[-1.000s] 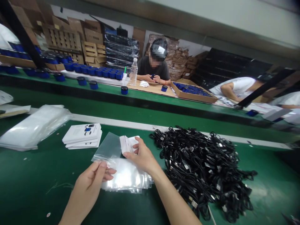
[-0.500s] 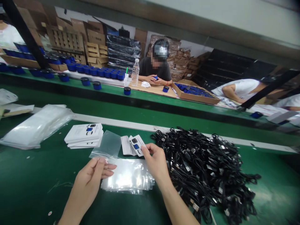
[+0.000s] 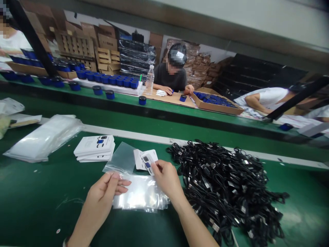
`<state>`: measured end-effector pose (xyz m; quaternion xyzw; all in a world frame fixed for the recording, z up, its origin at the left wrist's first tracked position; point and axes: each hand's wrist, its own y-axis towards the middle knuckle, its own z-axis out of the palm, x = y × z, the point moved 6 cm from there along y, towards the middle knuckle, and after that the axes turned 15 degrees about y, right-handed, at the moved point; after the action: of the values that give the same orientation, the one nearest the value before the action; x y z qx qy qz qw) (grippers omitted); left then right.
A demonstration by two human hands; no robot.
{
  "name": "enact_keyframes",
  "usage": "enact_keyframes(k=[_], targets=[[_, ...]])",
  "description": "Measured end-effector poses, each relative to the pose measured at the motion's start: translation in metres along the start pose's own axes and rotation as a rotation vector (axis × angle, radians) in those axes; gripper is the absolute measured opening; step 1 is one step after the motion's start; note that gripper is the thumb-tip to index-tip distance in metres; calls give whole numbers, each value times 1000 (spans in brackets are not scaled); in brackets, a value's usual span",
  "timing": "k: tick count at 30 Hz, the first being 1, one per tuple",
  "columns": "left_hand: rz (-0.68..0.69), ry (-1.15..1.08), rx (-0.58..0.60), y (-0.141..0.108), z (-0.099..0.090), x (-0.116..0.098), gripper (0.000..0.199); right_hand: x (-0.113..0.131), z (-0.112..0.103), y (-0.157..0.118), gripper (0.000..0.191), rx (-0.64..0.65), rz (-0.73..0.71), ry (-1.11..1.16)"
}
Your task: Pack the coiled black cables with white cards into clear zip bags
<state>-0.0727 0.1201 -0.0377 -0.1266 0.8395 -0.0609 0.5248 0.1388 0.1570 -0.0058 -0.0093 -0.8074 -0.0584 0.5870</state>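
Left hand [image 3: 103, 193]: fingers pinched together on clear zip bag [image 3: 120, 158] edge, above bag stack [image 3: 141, 196] | right hand [image 3: 166, 179]: clamped on printed card [image 3: 148, 162], beside card pile [image 3: 136, 160] | card outside bag | black cable heap [image 3: 226, 190] lay untouched on surface [image 3: 38, 192]

The green-topped table [image 3: 33, 199] carried a tangled heap of black cables [image 3: 226, 195] (metal connectors glinting throughout), a stack of printed cards [image 3: 94, 148] and a pile of clear plastic bags [image 3: 141, 193]. A bundle of plastic bags [image 3: 43, 140] lay further left.
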Motion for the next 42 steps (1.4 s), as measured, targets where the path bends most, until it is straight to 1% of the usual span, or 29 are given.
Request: enact_keyframes(k=[5, 9, 11, 12, 16, 17, 18, 19, 20, 21, 22, 27, 31, 34, 39, 41, 42], targets=[[2, -22, -15, 0, -3, -1, 41, -8, -20, 7, 31, -77, 38, 90], [9, -37, -5, 1, -1, -5, 42, -1, -33, 3, 33, -158, 18, 31], [13, -38, 7, 1, 2, -6, 43, 3, -29, 1, 31, -145, 10, -31], [14, -36, 11, 0, 3, -7, 43, 5, -23, 0, 29, -108, 11, -54], [12, -17, 22, -2, 4, -5, 41, 1, 4, 2, 16, 144, 37, -51], [10, -15, 23, -3, 3, -4, 42, -2, 9, 2, 25, 201, 41, -39], [8, -12, 25, -3, 2, -3, 42, -4, 13, 2, 39, 249, 46, -29], [6, -11, 27, -3, 1, -2, 43, -7, 16, 2, 53, 284, 49, -24], [4, -10, 29, -3, 0, 0, 43, -10, 17, 2, 63, 306, 53, -22], [3, -8, 32, -3, -1, 1, 44, -12, 18, 1, 67, 318, 57, -23], [3, -8, 33, -3, -2, 2, 44, -14, 18, 1, 68, 321, 63, -25], [-2, -9, 30, -2, -2, 5, 44, -11, 19, 2, 49, 299, 75, -36], [-2, -8, 25, -2, -2, 4, 44, -5, 21, 1, 54, 284, 73, -19], [-6, -13, 19, -3, -2, 3, 45, -4, 22, 1, 50, 260, 79, -9], [-11, -33, -3, -4, -3, 2, 47, -19, 23, 3, 57, 243, 129, 76], [-15, -46, -6, -4, -4, 1, 47, -25, 22, 6, 55, 245, 147, 127], [-17, -54, -7, -4, -5, 1, 47, -27, 22, 7, 50, 249, 152, 153]])
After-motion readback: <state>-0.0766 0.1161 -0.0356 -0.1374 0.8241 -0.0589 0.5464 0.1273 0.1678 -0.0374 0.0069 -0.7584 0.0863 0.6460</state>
